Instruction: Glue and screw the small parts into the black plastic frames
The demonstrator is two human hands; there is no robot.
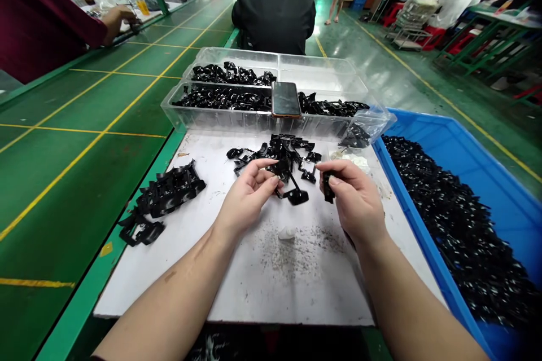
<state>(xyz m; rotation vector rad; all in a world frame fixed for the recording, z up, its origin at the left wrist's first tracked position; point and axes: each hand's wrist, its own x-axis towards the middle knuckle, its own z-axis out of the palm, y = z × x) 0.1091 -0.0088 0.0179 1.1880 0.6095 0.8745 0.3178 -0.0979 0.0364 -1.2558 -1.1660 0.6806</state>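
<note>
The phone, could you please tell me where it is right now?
In the head view, the phone rests across the clear plastic tray, centre frame, beyond the white work surface.

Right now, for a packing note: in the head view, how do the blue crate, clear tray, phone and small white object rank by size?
1. Blue plastic crate and clear plastic tray: too close to rank, as the crate sits nearer the camera.
2. Smartphone
3. Small white object
</note>
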